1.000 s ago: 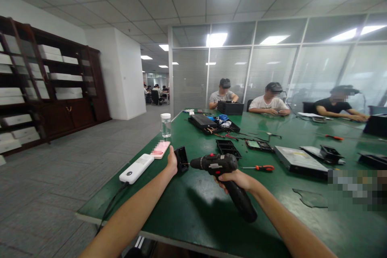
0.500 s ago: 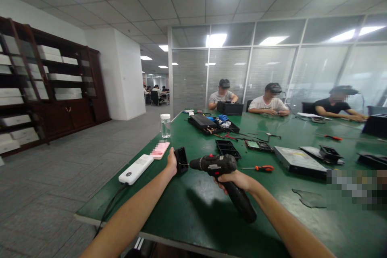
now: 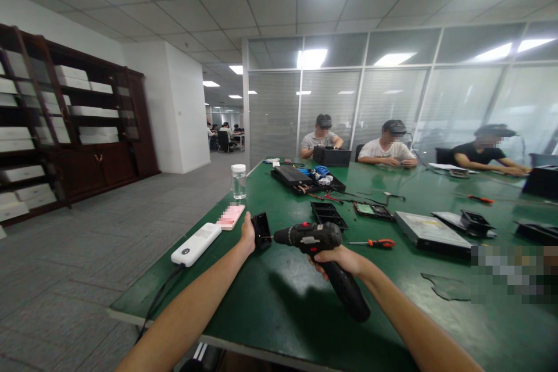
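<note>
My left hand grips a small black plastic housing from its left side, holding it upright on or just above the green table. In my right hand is a black cordless drill, its handle wrapped by my fingers and its chuck pointing left. The thin bit reaches into the open face of the housing; whether it sits on a screw is too small to tell. Behind the drill lies a black compartmented plastic frame. To its right rests an orange-and-black screwdriver.
Left of my hand are a white power bank with a cable, a pink phone and a clear jar. A metal drive and a glass shard lie right. Several people sit across the green table.
</note>
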The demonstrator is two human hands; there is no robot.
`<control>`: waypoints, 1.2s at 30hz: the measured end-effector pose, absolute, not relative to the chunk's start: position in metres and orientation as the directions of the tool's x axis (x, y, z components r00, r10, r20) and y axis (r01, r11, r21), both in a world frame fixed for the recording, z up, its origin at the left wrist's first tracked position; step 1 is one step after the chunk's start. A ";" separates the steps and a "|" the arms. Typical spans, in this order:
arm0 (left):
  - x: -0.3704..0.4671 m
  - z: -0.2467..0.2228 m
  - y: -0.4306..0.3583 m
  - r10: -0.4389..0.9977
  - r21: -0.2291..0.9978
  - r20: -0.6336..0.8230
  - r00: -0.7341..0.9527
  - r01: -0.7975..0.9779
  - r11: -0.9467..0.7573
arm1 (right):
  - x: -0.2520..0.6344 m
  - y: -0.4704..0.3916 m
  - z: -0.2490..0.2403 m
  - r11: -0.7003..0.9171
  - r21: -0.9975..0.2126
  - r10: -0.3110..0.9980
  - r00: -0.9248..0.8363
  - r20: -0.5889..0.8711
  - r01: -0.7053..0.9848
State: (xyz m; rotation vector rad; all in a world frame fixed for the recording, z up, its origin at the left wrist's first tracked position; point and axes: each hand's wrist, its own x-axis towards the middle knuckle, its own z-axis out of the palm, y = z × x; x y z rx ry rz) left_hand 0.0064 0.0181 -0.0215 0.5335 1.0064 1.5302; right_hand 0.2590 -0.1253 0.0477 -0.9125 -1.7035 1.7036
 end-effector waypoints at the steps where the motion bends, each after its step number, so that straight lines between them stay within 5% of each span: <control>1: 0.006 -0.022 0.019 0.953 0.828 -0.203 -0.226 -0.559 0.044 | 0.259 -0.125 0.048 -0.039 -0.996 0.787 -0.612 -0.080 0.081; 36: 0.007 -0.019 0.015 0.952 0.805 -0.220 -0.213 -0.591 0.054 | 0.260 -0.124 0.046 -0.053 -0.994 0.773 -0.626 -0.102 0.096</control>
